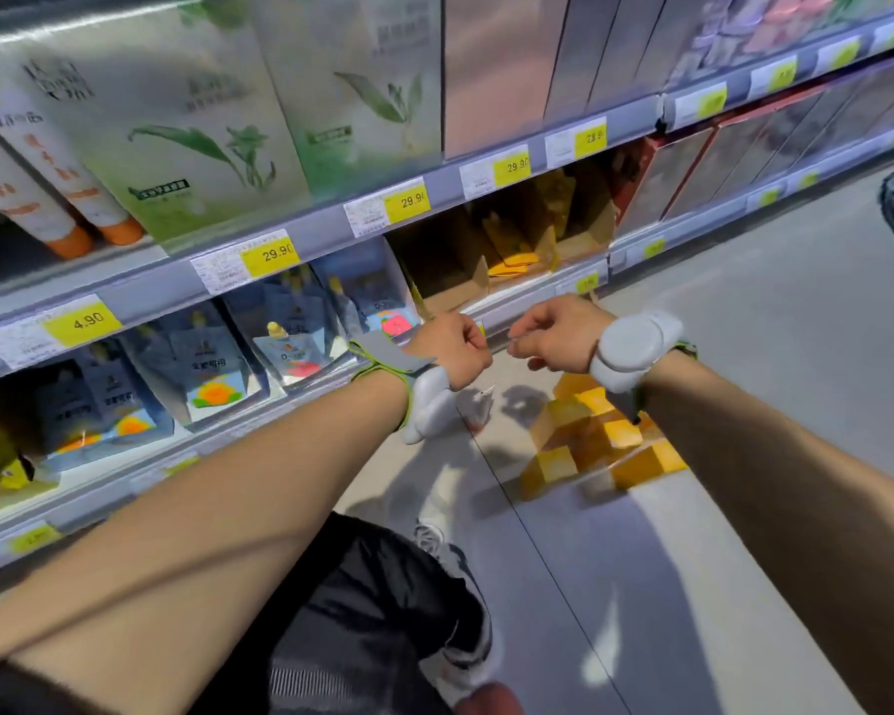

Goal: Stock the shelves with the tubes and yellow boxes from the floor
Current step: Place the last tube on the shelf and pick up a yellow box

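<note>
Several yellow boxes lie in a loose heap on the grey floor, below and just past my hands. Both arms reach forward at the height of the lower shelf edge. My left hand is curled into a fist, and nothing shows in it. My right hand, a hand's width to its right, has curled fingers that pinch a thin clear strip, too faint to identify. White tubes with orange caps stand cap-down on the upper shelf at far left. A small white item lies on the floor under my left wrist.
Green-leaf cartons fill the upper shelf. Blue pouches sit on the shelf below. An open brown cardboard tray holds yellow packets. Yellow price tags line the shelf rails. My knee and shoe are below. Grey floor extends to the right.
</note>
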The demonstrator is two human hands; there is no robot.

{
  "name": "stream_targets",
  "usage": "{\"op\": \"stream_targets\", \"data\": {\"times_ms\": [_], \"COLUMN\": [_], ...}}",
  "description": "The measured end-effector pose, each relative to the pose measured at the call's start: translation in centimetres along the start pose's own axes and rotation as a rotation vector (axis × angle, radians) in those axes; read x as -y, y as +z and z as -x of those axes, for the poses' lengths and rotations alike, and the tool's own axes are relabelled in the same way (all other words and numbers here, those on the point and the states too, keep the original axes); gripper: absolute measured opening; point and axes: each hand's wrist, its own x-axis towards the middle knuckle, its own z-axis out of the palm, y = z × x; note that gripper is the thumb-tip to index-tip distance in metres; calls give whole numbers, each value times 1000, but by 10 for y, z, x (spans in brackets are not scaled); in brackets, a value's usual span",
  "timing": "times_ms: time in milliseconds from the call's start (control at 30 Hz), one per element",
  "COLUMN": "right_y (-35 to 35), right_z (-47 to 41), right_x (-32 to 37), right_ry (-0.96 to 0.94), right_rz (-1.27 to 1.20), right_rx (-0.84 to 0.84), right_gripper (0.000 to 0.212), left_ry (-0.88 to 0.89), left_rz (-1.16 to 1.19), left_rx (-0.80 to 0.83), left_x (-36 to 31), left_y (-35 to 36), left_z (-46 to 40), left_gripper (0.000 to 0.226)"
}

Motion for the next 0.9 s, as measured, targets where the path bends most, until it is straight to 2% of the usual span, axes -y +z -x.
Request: {"op": "stream_targets", "data": {"times_ms": [300,500,700,800,833,900], "right_y": [51,72,81,88,91,97], "right_z": [-30,-37,-44,-47,-50,-55], "right_x": [-60,-87,-104,-111,-114,-119], "right_ry": [185,248,266,294,304,316], "right_rz": [-211,-120,-81,-98,-103,-117], "right_rx": [-34,-23,-48,-65,-65,-57], "right_gripper": [29,40,36,34,34,34], "left_ry": [-104,-105,-110,-140,-156,-181], "left_rz": [-44,-59,-123,-153,-156,-155], "left_rx": [155,210,194,228,244,284], "left_x": [20,45,60,67,70,75], "left_y": [48,70,96,105,109,117], "left_z": [-43,-65,-84,-92,-96,-103], "left_gripper": [11,19,34,14,14,37]}}
